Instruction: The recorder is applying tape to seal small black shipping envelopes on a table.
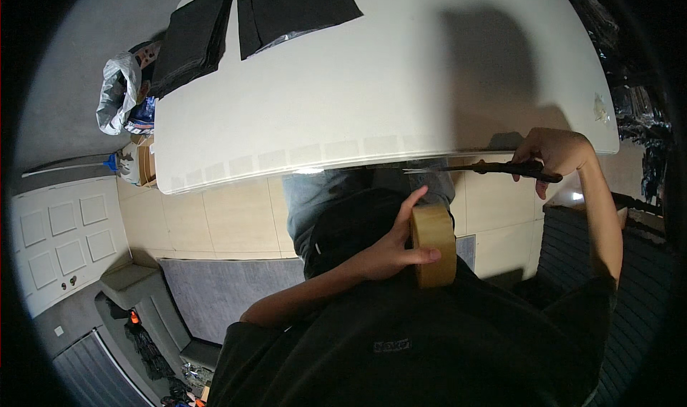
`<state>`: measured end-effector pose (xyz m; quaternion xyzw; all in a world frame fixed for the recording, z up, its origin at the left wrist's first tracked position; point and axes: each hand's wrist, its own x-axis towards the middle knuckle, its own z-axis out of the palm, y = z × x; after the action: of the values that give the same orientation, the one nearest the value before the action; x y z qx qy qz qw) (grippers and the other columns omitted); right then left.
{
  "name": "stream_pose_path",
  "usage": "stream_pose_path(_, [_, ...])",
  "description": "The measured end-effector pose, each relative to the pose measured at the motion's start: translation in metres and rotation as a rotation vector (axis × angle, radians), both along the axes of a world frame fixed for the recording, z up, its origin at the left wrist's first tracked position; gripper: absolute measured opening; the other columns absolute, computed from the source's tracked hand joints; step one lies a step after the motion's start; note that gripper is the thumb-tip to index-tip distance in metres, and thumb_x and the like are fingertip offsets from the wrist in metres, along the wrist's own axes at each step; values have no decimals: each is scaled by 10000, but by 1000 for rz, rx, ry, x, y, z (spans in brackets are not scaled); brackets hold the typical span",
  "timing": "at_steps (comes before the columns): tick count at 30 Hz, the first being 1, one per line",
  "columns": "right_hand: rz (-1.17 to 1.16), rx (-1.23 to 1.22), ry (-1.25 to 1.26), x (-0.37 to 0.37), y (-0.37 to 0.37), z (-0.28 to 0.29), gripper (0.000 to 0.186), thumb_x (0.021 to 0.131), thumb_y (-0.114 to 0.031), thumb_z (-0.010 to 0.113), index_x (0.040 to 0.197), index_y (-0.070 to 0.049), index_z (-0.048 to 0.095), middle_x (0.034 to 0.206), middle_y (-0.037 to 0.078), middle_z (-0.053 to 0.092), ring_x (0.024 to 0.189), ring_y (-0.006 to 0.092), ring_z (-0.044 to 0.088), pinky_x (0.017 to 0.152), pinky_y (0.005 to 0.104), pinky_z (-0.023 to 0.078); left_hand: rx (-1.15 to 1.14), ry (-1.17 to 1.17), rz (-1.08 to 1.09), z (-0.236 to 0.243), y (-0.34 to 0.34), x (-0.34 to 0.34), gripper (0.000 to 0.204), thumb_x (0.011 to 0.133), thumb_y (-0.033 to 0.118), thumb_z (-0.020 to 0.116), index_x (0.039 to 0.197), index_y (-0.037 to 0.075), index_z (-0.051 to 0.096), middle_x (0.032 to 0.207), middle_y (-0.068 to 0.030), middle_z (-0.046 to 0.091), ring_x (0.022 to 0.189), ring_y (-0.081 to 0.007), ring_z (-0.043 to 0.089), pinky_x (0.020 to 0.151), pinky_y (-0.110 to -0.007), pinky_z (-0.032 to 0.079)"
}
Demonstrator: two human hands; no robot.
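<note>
My left hand grips a wide roll of yellowish tape upright against my dark shirt, thumb across its near part and index finger stretched up. Past the roll, my right hand holds dark-handled scissors level just below the near edge of the white table, blades pointing left above the roll. Something clear and shiny, perhaps a tape strip, shows by the blade tips; its exact shape is hard to make out. A row of pale translucent tape pieces runs along the table's near edge.
Two stacks of black sheets lie on the table's far left. Bags and a cardboard box sit beside it. A white door and grey sofa are left, a dark ribbed surface lower right.
</note>
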<state>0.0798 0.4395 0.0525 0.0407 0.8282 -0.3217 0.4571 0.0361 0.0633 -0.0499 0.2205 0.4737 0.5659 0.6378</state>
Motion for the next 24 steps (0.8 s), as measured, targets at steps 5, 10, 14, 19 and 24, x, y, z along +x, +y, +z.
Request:
stream_pose_path(5, [17, -33, 63, -1, -1, -5, 470, 517, -277, 961, 910, -101, 773, 656, -14, 657, 538, 103, 539, 514, 297, 396, 14, 16, 7, -1, -1, 1, 1201, 863, 438, 795, 1604, 237, -129, 1596, -251, 160, 1521, -444, 121, 1226, -622, 148])
stream_pose_path(10, [-15, -13, 17, 1, -4, -3, 444, 547, -271, 952, 911, -85, 780, 650, -12, 652, 525, 100, 524, 494, 296, 381, -30, 30, -26, 2, 0, -2, 1192, 865, 444, 791, 1604, 237, -121, 1591, -250, 171, 1518, -447, 133, 1224, -622, 156])
stream_pose_path(14, [-55, -31, 5, -4, -9, 0, 428, 544, -268, 954, 884, -77, 780, 653, -12, 659, 515, 99, 519, 481, 295, 373, -8, 14, -7, 1, -3, 0, 1169, 885, 420, 782, 1603, 236, -122, 1588, -237, 181, 1513, -434, 144, 1220, -625, 168])
stream_pose_path(19, [-89, -73, 26, 5, -4, -4, 374, 567, -269, 953, 839, -77, 782, 631, -11, 659, 510, 101, 526, 468, 294, 381, 88, -59, 41, 5, -5, 3, 1141, 916, 330, 775, 1605, 244, -129, 1583, -197, 193, 1494, -378, 205, 1213, -619, 200])
stream_pose_path(24, [33, -34, -15, -11, -12, -3, 389, 561, -275, 967, 847, -81, 787, 627, -5, 678, 508, 92, 545, 474, 287, 411, 53, -93, 44, 14, -16, 3, 1170, 894, 281, 803, 1611, 244, -120, 1583, -175, 169, 1494, -360, 206, 1195, -585, 275])
